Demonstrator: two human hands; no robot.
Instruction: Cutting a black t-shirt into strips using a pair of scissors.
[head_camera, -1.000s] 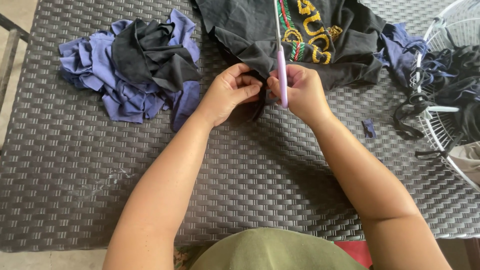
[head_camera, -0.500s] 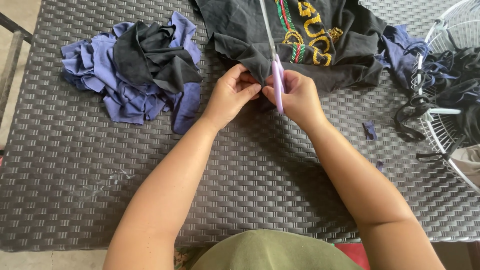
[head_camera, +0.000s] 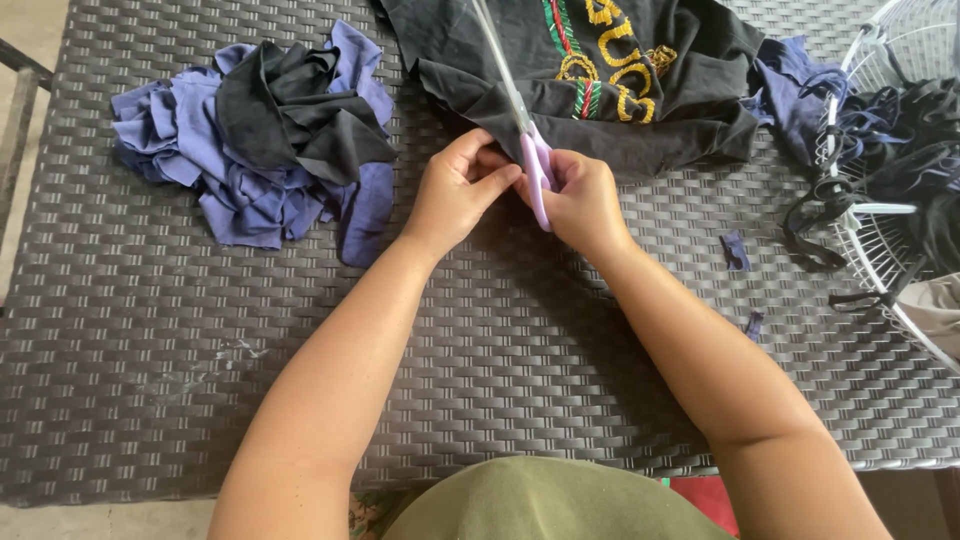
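At the far left of the woven grey table (head_camera: 150, 350) lies a heap of blue and black rags (head_camera: 265, 140), well apart from the hands. Just right of it, the left hand (head_camera: 458, 190) sits at the near hem of the black shirt (head_camera: 640, 110), its fingers drawn together and pinching the hem's edge. The shirt is spread across the table's far side, with green, red and yellow print on it. Touching the left hand, the right hand (head_camera: 580, 200) is clamped on the lilac handles of the scissors (head_camera: 525, 140), whose blades run up and away over the shirt; whether the blades are parted cannot be told. Right of the hands, two small blue scraps (head_camera: 735, 250) lie on the table. At the far right edge, a white wire fan guard (head_camera: 890, 250) holds dark strips of cloth (head_camera: 900, 130).
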